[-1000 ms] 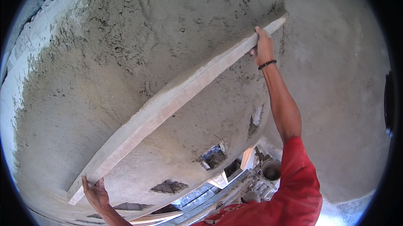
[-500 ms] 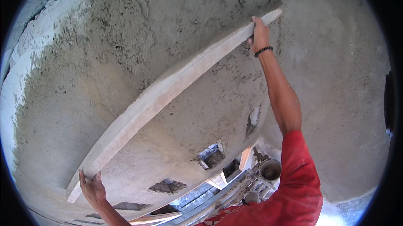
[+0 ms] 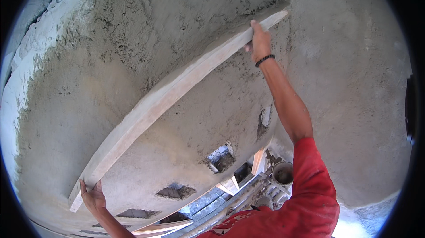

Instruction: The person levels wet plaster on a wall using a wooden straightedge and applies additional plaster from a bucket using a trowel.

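Grey plaster wall; left hand, right hand gripping long pale board near ends; shirt print unreadable.

A long board hides a strip of plastered wall, while the lower edge cuts off the left forearm and red shirt. A dark object sits cropped at the right rim, too dim to identify.
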The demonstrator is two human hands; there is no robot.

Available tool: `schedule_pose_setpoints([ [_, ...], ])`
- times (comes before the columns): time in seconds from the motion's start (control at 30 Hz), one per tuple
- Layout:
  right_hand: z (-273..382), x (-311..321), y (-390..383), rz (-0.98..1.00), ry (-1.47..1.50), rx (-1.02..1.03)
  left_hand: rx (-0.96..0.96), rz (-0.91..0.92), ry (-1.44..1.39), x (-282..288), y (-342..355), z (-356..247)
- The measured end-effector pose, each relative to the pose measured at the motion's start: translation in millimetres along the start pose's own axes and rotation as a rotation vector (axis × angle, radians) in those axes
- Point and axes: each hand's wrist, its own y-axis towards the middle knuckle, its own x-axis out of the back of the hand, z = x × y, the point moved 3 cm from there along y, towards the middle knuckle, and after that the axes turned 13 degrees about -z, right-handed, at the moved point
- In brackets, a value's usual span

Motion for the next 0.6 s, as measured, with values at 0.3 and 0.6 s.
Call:
schedule_pose_setpoints([
  [0.3,7.7,-9.9,14.9,0.046,-0.065,0.021,-0.027,-0.064,0.023,17.5,8.2,-2.3],
  [0.6,11.7,-7.1,16.9,-0.139,-0.001,0.061,-0.024,-0.014,0.024,6.6,8.0,8.3],
])
